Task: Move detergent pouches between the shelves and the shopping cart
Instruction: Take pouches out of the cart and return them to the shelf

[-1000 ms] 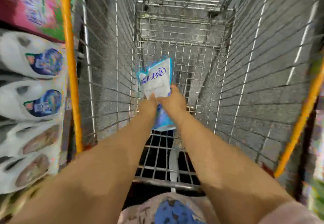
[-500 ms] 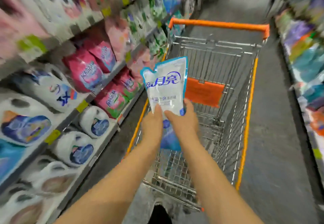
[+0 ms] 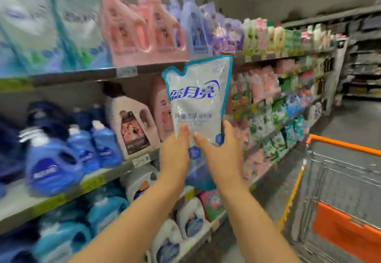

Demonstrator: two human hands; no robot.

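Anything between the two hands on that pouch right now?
Only the pouch itself: in the head view the left hand and right hand grip its lower part, a narrow strip of pouch showing between them.

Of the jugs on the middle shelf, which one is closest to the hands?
The pink jug, partly hidden behind the pouch that the left hand holds. The blue ones sit further left.

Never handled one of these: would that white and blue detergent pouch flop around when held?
Probably somewhat: the detergent pouch looks like soft, crinkled film. Its glossy surface may be slippery, and the left hand and right hand both grip its lower part.
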